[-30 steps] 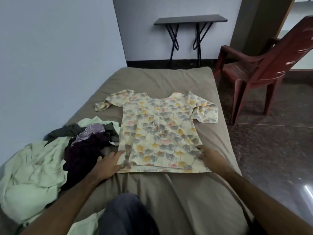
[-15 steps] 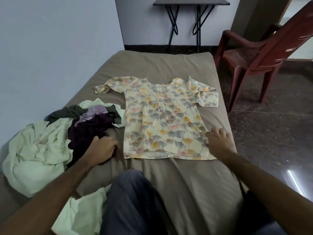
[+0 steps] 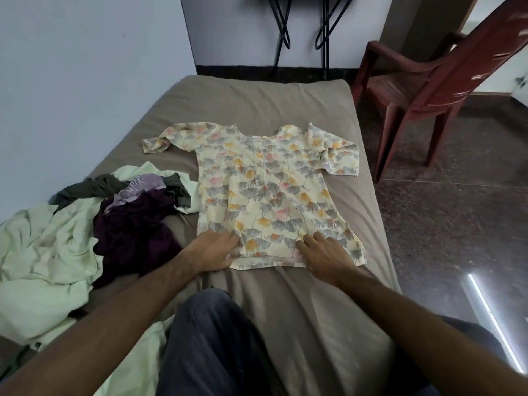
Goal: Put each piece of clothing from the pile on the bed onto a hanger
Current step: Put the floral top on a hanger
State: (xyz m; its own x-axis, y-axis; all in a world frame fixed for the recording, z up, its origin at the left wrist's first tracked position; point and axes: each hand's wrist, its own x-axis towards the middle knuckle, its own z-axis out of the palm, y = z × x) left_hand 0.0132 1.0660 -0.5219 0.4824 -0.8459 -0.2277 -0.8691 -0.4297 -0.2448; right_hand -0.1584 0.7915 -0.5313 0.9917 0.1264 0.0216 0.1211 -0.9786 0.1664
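Observation:
A pale yellow floral top [image 3: 265, 187] lies spread flat on the brown bed [image 3: 257, 101], neck toward the far end. My left hand [image 3: 211, 250] rests on its lower left hem, fingers spread flat. My right hand [image 3: 323, 255] lies flat on the lower right part of the hem. Left of the top sits the pile of clothes [image 3: 85, 224]: pale green cloth, a dark purple garment [image 3: 134, 230], a lilac piece and a dark olive one. No hanger is in view.
A blue wall runs along the bed's left side. A dark red plastic chair [image 3: 428, 78] stands on the dark floor to the right. A black folding table's legs [image 3: 303, 27] show beyond the bed's far end. My knee in dark trousers [image 3: 211, 338] rests on the bed.
Both hands have moved inward onto the top's lower hem: the left came off the purple garment to the hem, the right came in from the top's right edge.

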